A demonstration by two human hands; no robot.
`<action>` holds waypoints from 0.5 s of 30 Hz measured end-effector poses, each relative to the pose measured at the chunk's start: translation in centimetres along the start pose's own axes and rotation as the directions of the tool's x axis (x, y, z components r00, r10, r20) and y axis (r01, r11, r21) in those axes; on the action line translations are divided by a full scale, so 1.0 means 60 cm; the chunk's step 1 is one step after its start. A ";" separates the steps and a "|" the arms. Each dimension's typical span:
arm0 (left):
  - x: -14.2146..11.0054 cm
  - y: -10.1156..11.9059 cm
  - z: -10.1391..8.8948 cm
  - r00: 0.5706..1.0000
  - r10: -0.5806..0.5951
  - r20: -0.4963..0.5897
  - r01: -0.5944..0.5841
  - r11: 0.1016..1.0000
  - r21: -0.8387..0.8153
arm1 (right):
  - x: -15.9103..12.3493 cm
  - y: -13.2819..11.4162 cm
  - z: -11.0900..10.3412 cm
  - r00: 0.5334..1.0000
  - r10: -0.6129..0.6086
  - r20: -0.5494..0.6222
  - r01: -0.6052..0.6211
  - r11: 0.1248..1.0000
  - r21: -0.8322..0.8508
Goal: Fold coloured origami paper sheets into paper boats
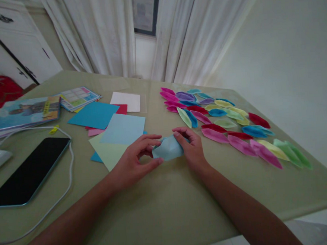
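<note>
A folded piece of light blue paper [168,149] is held between my two hands above the table. My right hand [191,147] pinches its right end, thumb on top. My left hand [139,156] is at its left end, with thumb and fingers curved around the edge; the fingertips behind the paper are partly hidden. Left of my hands lie loose square sheets: a light blue sheet [124,128], a pale green sheet [109,150] and a darker blue sheet [94,115]. To the right are many folded paper boats [219,126] in pink, red, blue, yellow, green and purple.
A black-screened phone [29,173] and a white cable [71,170] lie at the left. Behind them are a stack of books [24,114], printed cards [79,98] and a white sheet [126,101]. Curtains [98,33] hang beyond the table [164,212].
</note>
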State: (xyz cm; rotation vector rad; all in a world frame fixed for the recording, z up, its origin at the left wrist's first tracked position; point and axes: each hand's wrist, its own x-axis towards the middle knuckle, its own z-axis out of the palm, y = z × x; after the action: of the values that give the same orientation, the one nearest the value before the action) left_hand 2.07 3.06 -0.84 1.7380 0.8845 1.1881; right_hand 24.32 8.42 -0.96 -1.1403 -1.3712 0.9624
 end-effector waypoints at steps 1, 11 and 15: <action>-0.001 -0.001 0.000 0.999 0.011 0.037 -0.010 1.000 -0.012 | 0.000 0.001 0.000 1.000 0.010 -0.002 -0.010 1.000 0.013; -0.005 0.018 0.001 0.998 0.050 0.027 -0.048 0.997 -0.063 | 0.000 0.009 0.006 0.984 0.132 0.120 -0.147 0.982 0.122; -0.009 0.012 -0.001 1.000 -0.011 -0.017 0.010 0.999 -0.054 | 0.001 -0.004 -0.001 0.987 0.045 0.153 -0.047 0.999 0.006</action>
State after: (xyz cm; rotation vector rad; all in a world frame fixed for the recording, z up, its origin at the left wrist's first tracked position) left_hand 1.92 2.32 -0.35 1.6808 0.8630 1.2107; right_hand 24.35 8.39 -0.71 -1.1133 -1.4660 1.1078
